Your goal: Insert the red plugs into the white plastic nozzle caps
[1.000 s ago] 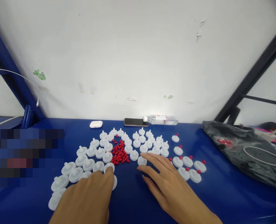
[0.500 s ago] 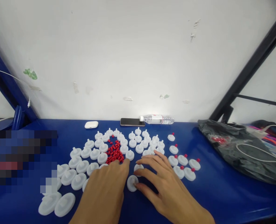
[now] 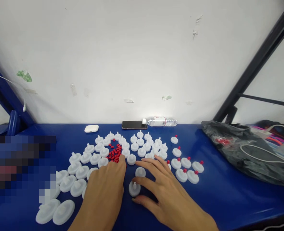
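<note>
My left hand (image 3: pixel 108 186) reaches into the pile of small red caps (image 3: pixel 114 155), back upward and index finger pointing forward; its fingertips are mostly hidden. My right hand (image 3: pixel 162 189) is open, its thumb and fingers apart around a white plastic disc (image 3: pixel 134 190) with a nozzle pointing up. The index fingertip is near the nozzle and the thumb near the disc's front edge; whether they press on it I cannot tell. Just behind lies another white disc (image 3: pixel 140 172). At the right sit several white discs with red caps on their nozzles (image 3: pixel 181 175).
Several uncapped white discs (image 3: pixel 77 188) cover the blue table (image 3: pixel 228 199) at left and further back. Along the wall lie a white case (image 3: pixel 91 128), a phone (image 3: pixel 132 125) and a water bottle (image 3: pixel 160 121). A dark plastic bag (image 3: pixel 257 163) with a cable is at right.
My right thumb has moved off the disc's top toward its front edge, and the nozzle now shows upright. My left hand has slid slightly forward into the red caps. The view shifted a little.
</note>
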Demonstrator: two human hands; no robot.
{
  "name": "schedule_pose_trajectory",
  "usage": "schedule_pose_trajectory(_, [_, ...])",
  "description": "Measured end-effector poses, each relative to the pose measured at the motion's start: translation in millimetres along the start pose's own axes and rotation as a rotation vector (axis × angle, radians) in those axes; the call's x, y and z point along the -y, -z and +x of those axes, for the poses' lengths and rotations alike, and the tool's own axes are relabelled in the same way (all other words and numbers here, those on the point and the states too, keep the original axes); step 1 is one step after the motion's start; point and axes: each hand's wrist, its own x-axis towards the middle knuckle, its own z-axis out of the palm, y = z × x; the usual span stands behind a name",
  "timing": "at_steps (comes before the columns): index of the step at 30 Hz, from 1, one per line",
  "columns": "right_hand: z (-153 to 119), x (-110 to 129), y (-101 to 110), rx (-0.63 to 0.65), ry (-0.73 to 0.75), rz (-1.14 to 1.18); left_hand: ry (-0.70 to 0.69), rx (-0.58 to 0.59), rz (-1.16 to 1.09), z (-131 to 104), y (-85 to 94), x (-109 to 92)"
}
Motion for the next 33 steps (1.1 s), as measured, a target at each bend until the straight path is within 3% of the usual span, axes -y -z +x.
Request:
schedule_pose_trajectory(11, [-1.3, 1.1, -0.6, 0.003, 0.003, 0.001, 0.034, -0.091, -0.056, 0.9, -7.1, 3.2])
schedule_pose_trajectory(24, [1.4, 1.5, -1.2, 0.023, -0.002, 0.013, -0.113, -0.098, -0.115, 1.1, -17.8, -1.3])
schedule_pose_trajectory(28, [-0.2, 1.3, -1.6, 0.024, 0.006, 0.001, -0.163, -0.124, -0.228, 0.3, -11.9, 1.2])
schedule_pose_trajectory(33, [0.6, 1.7, -1.3, 0.006, 0.008, 0.002, -0.251, -0.005, -0.24, -3.2, 5.1, -2.3])
